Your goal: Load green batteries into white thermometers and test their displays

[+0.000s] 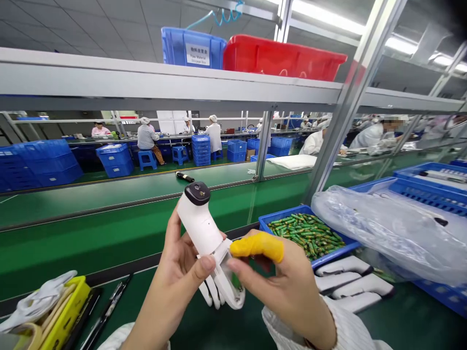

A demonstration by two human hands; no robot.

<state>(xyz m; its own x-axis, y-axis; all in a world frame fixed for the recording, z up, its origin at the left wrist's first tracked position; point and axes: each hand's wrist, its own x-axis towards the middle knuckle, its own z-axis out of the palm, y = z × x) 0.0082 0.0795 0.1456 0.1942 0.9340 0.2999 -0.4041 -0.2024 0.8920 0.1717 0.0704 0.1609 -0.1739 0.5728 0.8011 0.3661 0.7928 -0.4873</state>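
Observation:
My left hand [177, 274] is wrapped round a white handheld infrared thermometer [200, 223], tilted with its black sensor end up and away from me. Its handle has an open compartment on the near side, where something green shows. My right hand [292, 274], with a yellow cover on the index finger, is closed in a pinch at the compartment's edge; what lies between thumb and index finger is hidden. Several green batteries [306, 236] fill a blue tray [330, 253] beyond my right hand. Several similar white devices [345, 287] lie beside my right wrist.
A yellow box [69, 311] with white and beige items and a black pen [105, 313] are at the lower left. Clear plastic bags [386, 228] cover a blue crate on the right. A metal post [357, 92] and an overhead shelf [146, 80] frame the bench. A black object [184, 177] lies behind.

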